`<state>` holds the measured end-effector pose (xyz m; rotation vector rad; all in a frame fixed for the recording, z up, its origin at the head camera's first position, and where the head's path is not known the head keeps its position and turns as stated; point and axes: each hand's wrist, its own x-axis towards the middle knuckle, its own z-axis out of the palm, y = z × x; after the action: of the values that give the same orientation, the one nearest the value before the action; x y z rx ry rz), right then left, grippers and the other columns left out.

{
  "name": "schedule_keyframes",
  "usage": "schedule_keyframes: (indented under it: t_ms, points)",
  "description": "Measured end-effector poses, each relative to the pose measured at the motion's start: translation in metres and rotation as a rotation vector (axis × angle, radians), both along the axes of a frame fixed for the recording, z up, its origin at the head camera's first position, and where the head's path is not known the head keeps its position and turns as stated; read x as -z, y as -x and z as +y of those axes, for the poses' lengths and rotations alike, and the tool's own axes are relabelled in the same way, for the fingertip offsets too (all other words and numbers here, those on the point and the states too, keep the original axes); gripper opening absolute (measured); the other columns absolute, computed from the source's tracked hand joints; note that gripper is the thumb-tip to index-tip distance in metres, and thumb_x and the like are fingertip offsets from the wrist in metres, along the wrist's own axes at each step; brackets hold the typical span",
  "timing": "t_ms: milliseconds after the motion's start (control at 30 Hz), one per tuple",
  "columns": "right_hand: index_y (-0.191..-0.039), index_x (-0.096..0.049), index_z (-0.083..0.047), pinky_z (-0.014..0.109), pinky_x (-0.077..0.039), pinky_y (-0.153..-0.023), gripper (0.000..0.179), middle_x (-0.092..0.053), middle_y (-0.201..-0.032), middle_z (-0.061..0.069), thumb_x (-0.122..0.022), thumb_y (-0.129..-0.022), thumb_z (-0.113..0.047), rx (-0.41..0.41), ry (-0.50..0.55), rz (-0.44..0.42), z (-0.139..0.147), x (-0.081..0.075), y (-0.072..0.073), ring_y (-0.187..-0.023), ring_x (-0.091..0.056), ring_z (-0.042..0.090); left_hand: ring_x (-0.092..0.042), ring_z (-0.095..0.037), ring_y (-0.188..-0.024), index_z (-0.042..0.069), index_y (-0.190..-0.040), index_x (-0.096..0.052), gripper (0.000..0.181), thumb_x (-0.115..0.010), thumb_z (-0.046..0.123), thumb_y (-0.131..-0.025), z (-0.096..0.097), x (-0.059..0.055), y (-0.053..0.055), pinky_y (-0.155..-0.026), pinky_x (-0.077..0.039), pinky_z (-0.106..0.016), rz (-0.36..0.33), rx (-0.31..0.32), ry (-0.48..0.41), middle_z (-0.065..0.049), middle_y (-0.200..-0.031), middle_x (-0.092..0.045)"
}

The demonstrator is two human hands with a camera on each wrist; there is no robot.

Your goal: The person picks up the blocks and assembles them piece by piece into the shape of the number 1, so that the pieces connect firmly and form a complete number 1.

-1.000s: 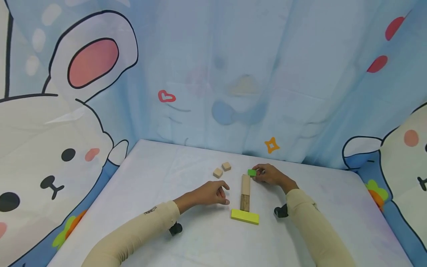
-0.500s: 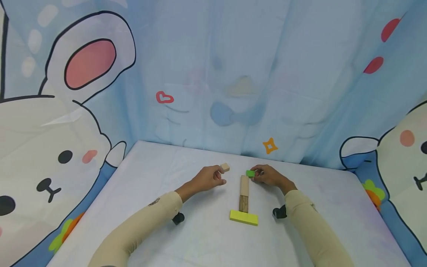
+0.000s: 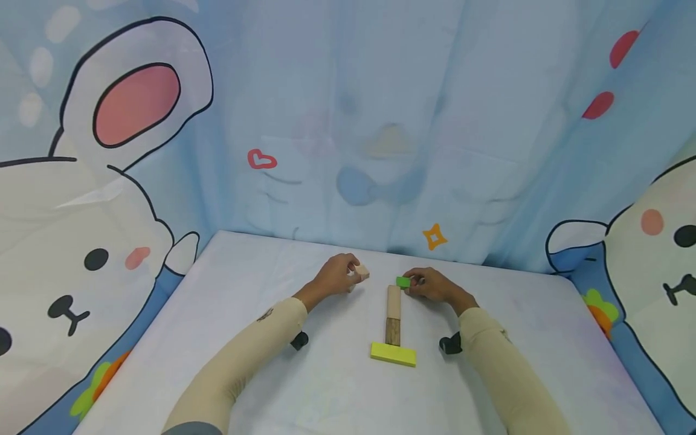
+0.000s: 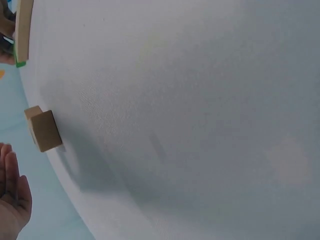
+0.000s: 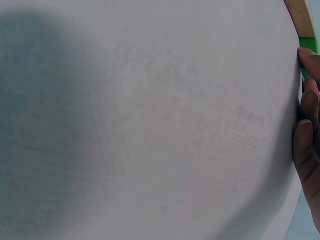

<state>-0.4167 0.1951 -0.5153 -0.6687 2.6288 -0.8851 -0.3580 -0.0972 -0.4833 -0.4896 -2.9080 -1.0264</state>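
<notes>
My left hand (image 3: 333,275) is at the far left of the blocks, its fingertips overlapping a small plain wooden cube (image 3: 364,273) in the head view. The left wrist view shows two wooden cubes (image 4: 46,131) close together, with a gap between them and the loosely bent fingers. With thumb and fingers my right hand (image 3: 435,285) pinches a green block (image 3: 402,282) at the far end of a pale wooden block (image 3: 394,302). That block lies end to end with a darker wooden block (image 3: 393,331), which meets a yellow block (image 3: 393,354) lying crosswise.
A white cloth covers the table (image 3: 304,393). Behind it hangs a blue curtain (image 3: 304,199) printed with cartoon animals. A black wrist device (image 3: 450,344) shows beside the right sleeve, and another (image 3: 299,341) beside the left.
My left hand has moved forward to the wooden cubes and now covers part of them. The right hand stays at the green block, and the view has shifted slightly.
</notes>
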Motion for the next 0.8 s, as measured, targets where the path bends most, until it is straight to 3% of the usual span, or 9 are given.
schedule_keyframes:
  t_ms: [267,433,800]
  points:
    - [-0.126,-0.064,-0.001,0.034,-0.043,-0.08,0.04,-0.062,-0.095,0.005,-0.073,-0.091,-0.016,-0.017,0.011,0.004,0.002,0.001,-0.001,-0.087,-0.051,0.018,-0.061,-0.025,-0.107,0.003,-0.127,-0.063,0.042,-0.07,0.027,-0.094,0.003,0.007,0.009,-0.091,-0.051,-0.038,-0.017,-0.079,0.03,-0.012,-0.118,-0.064]
    - [-0.125,-0.065,-0.001,0.033,-0.043,-0.08,0.039,-0.062,-0.095,0.006,-0.073,-0.092,-0.018,-0.03,0.018,0.019,0.001,0.001,0.0,-0.088,-0.051,0.018,-0.06,-0.026,-0.111,0.004,-0.129,-0.062,0.047,-0.07,0.035,-0.094,0.008,0.008,0.012,-0.095,-0.049,-0.04,-0.067,-0.134,0.035,-0.012,-0.122,-0.063]
    - [-0.125,-0.065,0.0,0.034,-0.042,-0.08,0.037,-0.062,-0.094,0.006,-0.072,-0.092,-0.015,-0.027,0.04,0.017,0.005,-0.002,-0.004,-0.087,-0.051,0.018,-0.06,-0.028,-0.111,0.004,-0.128,-0.063,0.047,-0.071,0.033,-0.093,0.015,0.015,0.014,-0.099,-0.045,-0.045,-0.106,-0.173,0.051,-0.012,-0.121,-0.064]
